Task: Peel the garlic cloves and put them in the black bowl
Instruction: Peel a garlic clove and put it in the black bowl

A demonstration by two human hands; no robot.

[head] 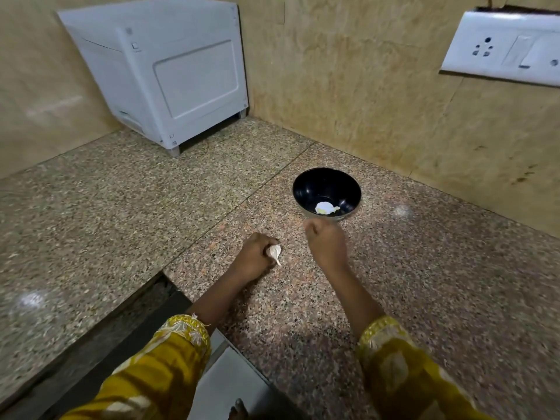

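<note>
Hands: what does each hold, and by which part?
Left hand grips the garlic by its fat end, pointed tip free. Right hand: curled, blurred, cannot tell.

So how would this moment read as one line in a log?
left hand: grips skin-on garlic over counter | right hand: curled beside black bowl, contents unclear | bowl: one peeled clove inside

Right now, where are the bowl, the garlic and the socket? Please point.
bowl [309, 189]: head view, bare inner wall on its left.
garlic [274, 252]: head view, white skin of its body.
socket [484, 47]: head view, white face between the holes.
</note>
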